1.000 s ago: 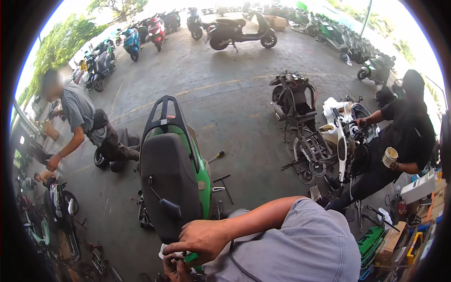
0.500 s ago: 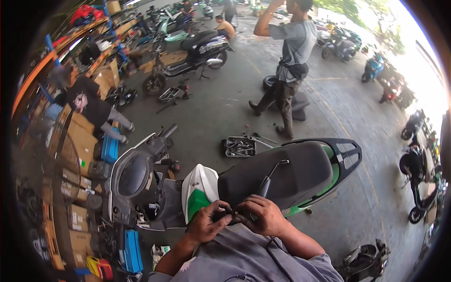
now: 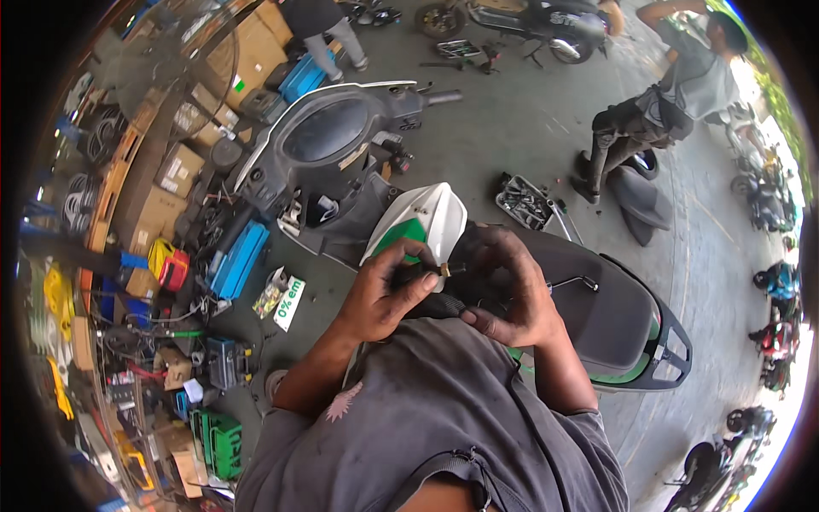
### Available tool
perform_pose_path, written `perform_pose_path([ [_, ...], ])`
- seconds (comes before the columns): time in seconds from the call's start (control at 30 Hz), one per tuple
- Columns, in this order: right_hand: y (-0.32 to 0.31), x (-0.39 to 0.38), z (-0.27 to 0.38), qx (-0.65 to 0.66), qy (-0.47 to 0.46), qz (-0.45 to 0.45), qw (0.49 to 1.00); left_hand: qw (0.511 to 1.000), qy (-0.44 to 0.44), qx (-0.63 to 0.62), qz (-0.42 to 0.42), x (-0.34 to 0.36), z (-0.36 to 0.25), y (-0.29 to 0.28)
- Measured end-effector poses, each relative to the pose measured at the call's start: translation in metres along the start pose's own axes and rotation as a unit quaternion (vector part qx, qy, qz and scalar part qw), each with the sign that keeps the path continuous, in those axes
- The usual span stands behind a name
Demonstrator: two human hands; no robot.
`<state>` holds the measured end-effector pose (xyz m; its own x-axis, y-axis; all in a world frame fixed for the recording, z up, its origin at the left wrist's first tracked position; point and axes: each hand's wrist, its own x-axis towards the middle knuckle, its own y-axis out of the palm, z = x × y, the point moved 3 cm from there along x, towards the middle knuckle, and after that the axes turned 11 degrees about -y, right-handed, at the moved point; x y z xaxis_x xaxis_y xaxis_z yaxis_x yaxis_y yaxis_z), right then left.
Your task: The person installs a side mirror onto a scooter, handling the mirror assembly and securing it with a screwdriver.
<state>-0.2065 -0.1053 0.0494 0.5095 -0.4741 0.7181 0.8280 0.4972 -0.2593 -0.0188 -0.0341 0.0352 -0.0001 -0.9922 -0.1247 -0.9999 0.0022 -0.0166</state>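
Between the thumb and fingers of my left hand [image 3: 394,286] is a small brass-coloured and black piece [image 3: 447,268], its black end pointing at my right hand. I cannot make out its exact kind. My right hand [image 3: 516,294] is curled around a hand tool with a dark ridged handle [image 3: 448,305]. Its thin metal shaft [image 3: 570,281] comes out past the hand and bends at the tip, over the scooter seat. Both hands are above the scooter [image 3: 589,328], close to its white and green front panel [image 3: 424,218].
An open toolbox [image 3: 525,202] and loose tools lie on the floor beyond the seat. A person [image 3: 674,94] stands past it, near a loose seat and a tyre. Boxes [image 3: 166,218], a blue case [image 3: 241,260] and shelving line the left. Parked scooters line the right.
My view has swung left and downward, so the scooter appears shifted. My hands have moved slightly apart, and the small piece now shows in my left fingers. The tool stays in my right hand.
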Motion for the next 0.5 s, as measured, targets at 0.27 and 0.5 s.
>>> perform_pose_path([
  [0.27,0.022,-0.006,-0.012,-0.086,0.197,0.292,0.932,0.997,0.013,-0.013,-0.070,-0.003,0.004,-0.007],
  [0.5,0.068,-0.021,-0.029,-0.024,0.145,0.101,0.984,0.945,0.127,-0.302,0.014,0.025,-0.010,-0.011],
])
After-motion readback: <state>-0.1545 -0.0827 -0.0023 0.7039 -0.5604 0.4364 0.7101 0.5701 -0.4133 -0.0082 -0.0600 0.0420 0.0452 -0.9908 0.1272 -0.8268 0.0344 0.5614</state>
